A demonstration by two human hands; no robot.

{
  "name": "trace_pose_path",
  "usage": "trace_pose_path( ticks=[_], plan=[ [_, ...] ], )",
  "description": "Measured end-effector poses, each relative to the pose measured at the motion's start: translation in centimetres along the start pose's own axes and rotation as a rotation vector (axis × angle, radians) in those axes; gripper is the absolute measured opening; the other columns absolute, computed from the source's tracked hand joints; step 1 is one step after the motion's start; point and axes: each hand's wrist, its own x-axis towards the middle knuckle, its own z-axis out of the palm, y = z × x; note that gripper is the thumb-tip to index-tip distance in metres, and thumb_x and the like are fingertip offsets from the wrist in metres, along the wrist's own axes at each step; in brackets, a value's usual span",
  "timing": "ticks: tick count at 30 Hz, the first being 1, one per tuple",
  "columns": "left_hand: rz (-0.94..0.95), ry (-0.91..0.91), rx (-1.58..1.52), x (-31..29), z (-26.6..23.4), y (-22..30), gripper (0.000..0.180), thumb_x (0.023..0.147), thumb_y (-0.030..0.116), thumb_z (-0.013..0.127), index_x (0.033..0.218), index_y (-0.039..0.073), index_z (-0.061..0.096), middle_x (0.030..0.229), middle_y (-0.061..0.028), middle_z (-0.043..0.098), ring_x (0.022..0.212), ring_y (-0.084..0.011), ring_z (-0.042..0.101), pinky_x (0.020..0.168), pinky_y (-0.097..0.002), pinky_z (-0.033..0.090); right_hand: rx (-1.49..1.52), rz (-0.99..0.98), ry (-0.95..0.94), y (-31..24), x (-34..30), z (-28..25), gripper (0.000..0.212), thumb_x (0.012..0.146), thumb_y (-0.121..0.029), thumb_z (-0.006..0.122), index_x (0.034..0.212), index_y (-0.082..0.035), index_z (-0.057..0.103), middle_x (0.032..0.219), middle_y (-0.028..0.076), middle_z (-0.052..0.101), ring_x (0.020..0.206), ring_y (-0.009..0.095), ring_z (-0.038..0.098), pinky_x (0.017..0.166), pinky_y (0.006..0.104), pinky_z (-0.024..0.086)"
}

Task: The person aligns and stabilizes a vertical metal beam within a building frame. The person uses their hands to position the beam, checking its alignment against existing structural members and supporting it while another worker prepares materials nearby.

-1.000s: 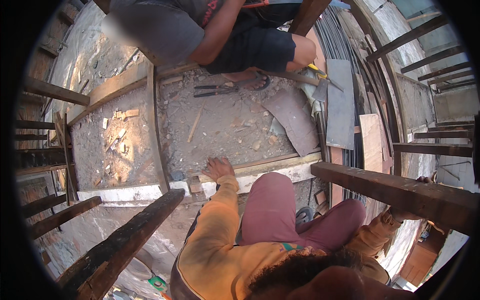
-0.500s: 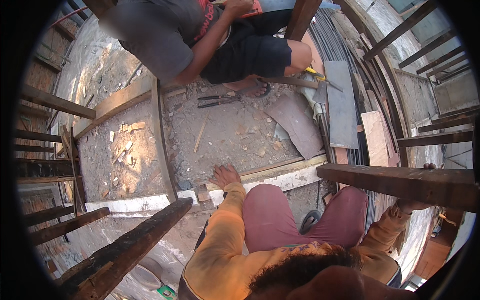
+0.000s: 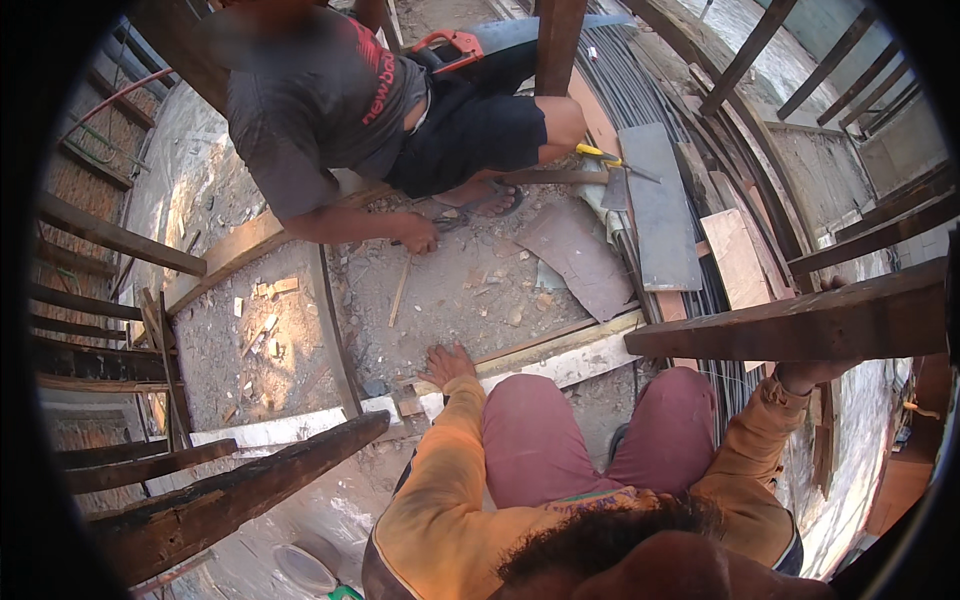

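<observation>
My left hand [image 3: 449, 367] lies with fingers spread at the end of a thin wooden strip [image 3: 520, 348], beside a white-faced plank [image 3: 565, 373], and holds nothing. My right hand [image 3: 815, 374] wraps from below round a dark wooden beam [image 3: 770, 322], its fingertips just showing over the top edge. Across from me, a co-worker's hand [image 3: 418, 233] closes on the handles of dark long-handled pincers [image 3: 455, 217] on the ground. A handsaw [image 3: 455, 50] with an orange-red grip rests by that person's lap.
A hatchet [image 3: 616, 190], a yellow-handled tool [image 3: 598, 152], a grey sheet [image 3: 660, 225] and a brown bent sheet [image 3: 580, 258] lie to the right. Long dark rods [image 3: 640, 85] run behind them. Another dark beam [image 3: 250, 490] juts in at lower left. Wood scraps litter the dirt.
The co-worker has taken a hand off the saw area and now grips the pincers, leaning over them. My view has shifted slightly; my hands stay on the same places.
</observation>
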Motion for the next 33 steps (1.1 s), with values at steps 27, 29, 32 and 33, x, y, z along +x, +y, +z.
trace_pose_path(
  ticks=[27,29,32,33],
  plan=[
    [-0.199,-0.866,-1.295,-16.9,-4.0,-6.8,0.039,0.094,0.033,0.058,0.114,-0.001,0.064,0.111,-0.0134,0.066,0.100,-0.0215,0.061,0.092,-0.0350,0.048,0.520,0.241,-0.286,1.5,0.0,-0.4,0.075,0.102,-0.056,0.031,0.144,0.005,0.033,0.146,0.017,0.041,0.134,0.029,0.041,0.112,0.0423,0.030],
    [-0.186,-0.852,-1.304,-17.3,-4.3,-6.0,0.040,0.094,0.033,0.057,0.115,-0.001,0.063,0.112,-0.0133,0.066,0.101,-0.0213,0.061,0.092,-0.0349,0.048,0.498,0.246,-0.260,0.8,0.4,0.4,0.080,0.100,-0.060,0.032,0.144,0.007,0.033,0.145,0.019,0.041,0.133,0.029,0.041,0.111,0.0424,0.032],
    [-0.163,-0.830,-1.325,-17.5,-4.5,-4.9,0.040,0.095,0.033,0.056,0.116,-0.001,0.063,0.113,-0.0131,0.066,0.101,-0.0210,0.061,0.092,-0.0349,0.048,0.499,0.194,-0.336,0.1,0.9,0.9,0.085,0.098,-0.065,0.033,0.143,0.008,0.034,0.143,0.018,0.043,0.131,0.028,0.044,0.108,0.0410,0.035],
    [-0.156,-0.825,-1.333,-17.7,-4.7,-4.6,0.040,0.096,0.033,0.056,0.117,-0.001,0.063,0.114,-0.0131,0.066,0.102,-0.0209,0.061,0.092,-0.0349,0.048,0.479,0.172,-0.359,0.6,1.1,0.7,0.086,0.098,-0.065,0.034,0.142,0.008,0.035,0.141,0.018,0.045,0.129,0.027,0.045,0.107,0.0403,0.035]
  ],
)
